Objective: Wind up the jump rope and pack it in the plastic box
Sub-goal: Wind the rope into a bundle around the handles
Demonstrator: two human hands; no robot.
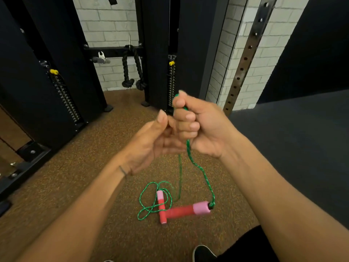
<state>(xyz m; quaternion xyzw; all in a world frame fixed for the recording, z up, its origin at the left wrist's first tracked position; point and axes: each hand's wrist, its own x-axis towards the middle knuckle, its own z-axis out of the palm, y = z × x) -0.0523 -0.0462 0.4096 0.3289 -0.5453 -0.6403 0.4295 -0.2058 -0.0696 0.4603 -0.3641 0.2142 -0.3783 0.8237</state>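
A green jump rope with red and pink handles is in front of me. My right hand is a fist closed around the rope, whose end pokes out above the thumb. One handle dangles from the strand below that fist, blurred. The other handle lies on the brown floor among loose loops of rope. My left hand is just left of the fist, fingers curled toward a second thin strand that drops to the floor; whether it pinches the strand is hidden. No plastic box is in view.
Black weight-stack machines stand left and centre, with a black rope attachment hanging between them. A perforated steel upright rises at the right before a white brick wall. A dark mat lies right. My shoe shows at the bottom.
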